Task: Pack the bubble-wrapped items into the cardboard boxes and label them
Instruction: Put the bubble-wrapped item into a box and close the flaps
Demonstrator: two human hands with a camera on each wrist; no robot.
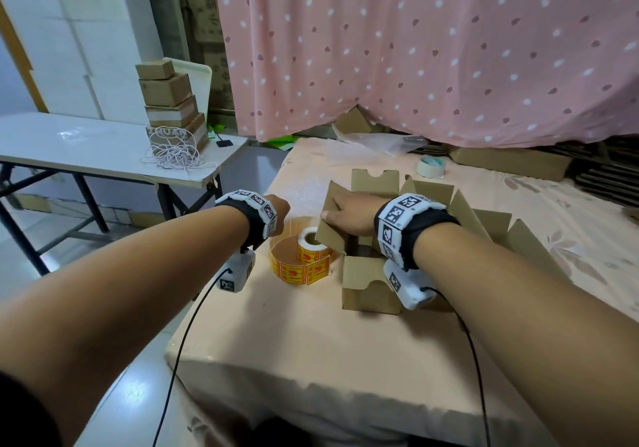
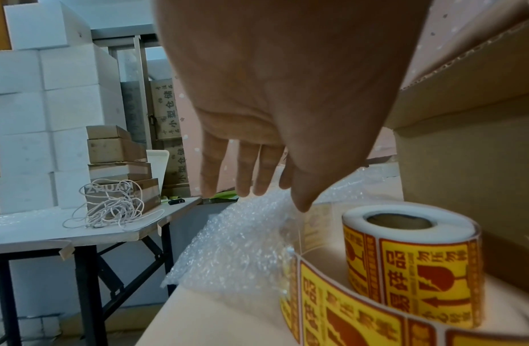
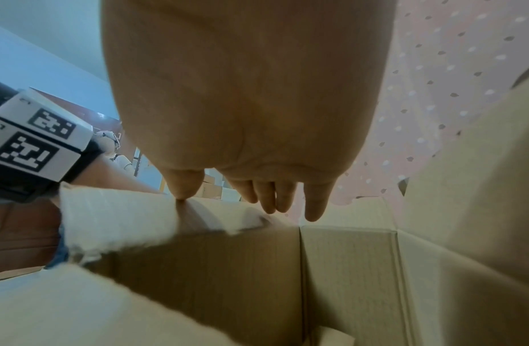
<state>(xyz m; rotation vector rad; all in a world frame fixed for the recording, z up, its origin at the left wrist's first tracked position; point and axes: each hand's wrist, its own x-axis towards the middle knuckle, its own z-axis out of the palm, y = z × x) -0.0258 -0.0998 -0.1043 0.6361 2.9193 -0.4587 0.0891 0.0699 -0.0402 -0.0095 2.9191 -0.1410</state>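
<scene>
An open cardboard box (image 1: 371,292) stands on the peach-covered table (image 1: 294,336). My right hand (image 1: 349,213) rests on the box's left flap (image 1: 330,228). In the right wrist view the right hand (image 3: 245,192) has straight fingers, and the thumb tip touches the flap (image 3: 133,210) edge above the box interior (image 3: 346,269). My left hand (image 1: 280,208) reaches past a yellow-and-red label roll (image 1: 313,249). In the left wrist view the left hand (image 2: 266,178) points straight fingers down at a bubble wrap sheet (image 2: 236,241) beside the label roll (image 2: 411,257). Whether the fingertips touch the sheet is unclear.
More open cardboard flaps (image 1: 498,228) stand right of the box. A tape roll (image 1: 429,166) and clear plastic (image 1: 373,144) lie at the back. A white folding table (image 1: 86,149) on the left holds stacked boxes (image 1: 169,100) and a tangled cord (image 1: 174,156). A pink curtain (image 1: 415,49) hangs behind.
</scene>
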